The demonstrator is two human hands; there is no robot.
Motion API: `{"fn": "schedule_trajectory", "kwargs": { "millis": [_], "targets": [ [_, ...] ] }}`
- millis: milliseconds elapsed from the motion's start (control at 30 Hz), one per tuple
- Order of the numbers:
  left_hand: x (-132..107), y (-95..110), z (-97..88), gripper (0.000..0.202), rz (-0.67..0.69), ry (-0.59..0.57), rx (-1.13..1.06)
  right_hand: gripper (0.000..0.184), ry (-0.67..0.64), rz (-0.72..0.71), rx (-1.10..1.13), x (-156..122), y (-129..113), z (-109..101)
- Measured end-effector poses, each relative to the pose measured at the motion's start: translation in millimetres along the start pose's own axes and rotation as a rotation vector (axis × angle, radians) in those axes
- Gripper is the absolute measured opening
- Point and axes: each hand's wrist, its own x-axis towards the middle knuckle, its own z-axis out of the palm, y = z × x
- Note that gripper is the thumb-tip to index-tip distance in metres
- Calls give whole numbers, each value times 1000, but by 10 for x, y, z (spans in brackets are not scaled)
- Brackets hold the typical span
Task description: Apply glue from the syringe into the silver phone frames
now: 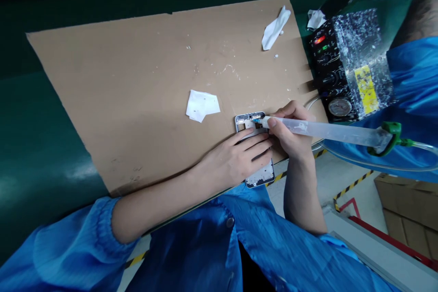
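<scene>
A phone frame (260,174) lies at the near edge of the cardboard, its lower end sticking out past that edge. My left hand (239,157) rests flat across its middle, fingers stretched out and slightly spread, covering part of it. In my right hand (294,134) is a dispensing syringe (321,130), gripped close to its front end like a pen. The blue tip (256,120) of the syringe is at the upper part of the frame; whether it touches cannot be made out. A green cap (390,139) with a clear air hose closes the rear end.
Cardboard (137,77) covers the green bench, with a white scrap (201,106) and a crumpled wipe (275,28) on it. A stained dispenser box (354,66) with knobs and a gauge stands right. Beside it is another person's blue sleeve (415,82). Cartons (409,210) sit lower right.
</scene>
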Motion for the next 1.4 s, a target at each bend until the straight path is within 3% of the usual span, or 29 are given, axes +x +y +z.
{"fn": "schedule_trajectory", "kwargs": {
  "millis": [633, 967, 1400],
  "targets": [
    [11, -1, 11, 30, -5, 9, 0, 40, -20, -4, 30, -12, 7, -6],
    [21, 6, -26, 29, -10, -5, -11, 48, -31, 52, 0, -27, 1, -7],
    [10, 0, -12, 32, -9, 11, -4, 44, -41, 38, 37, -36, 5, -15]
  ]
}}
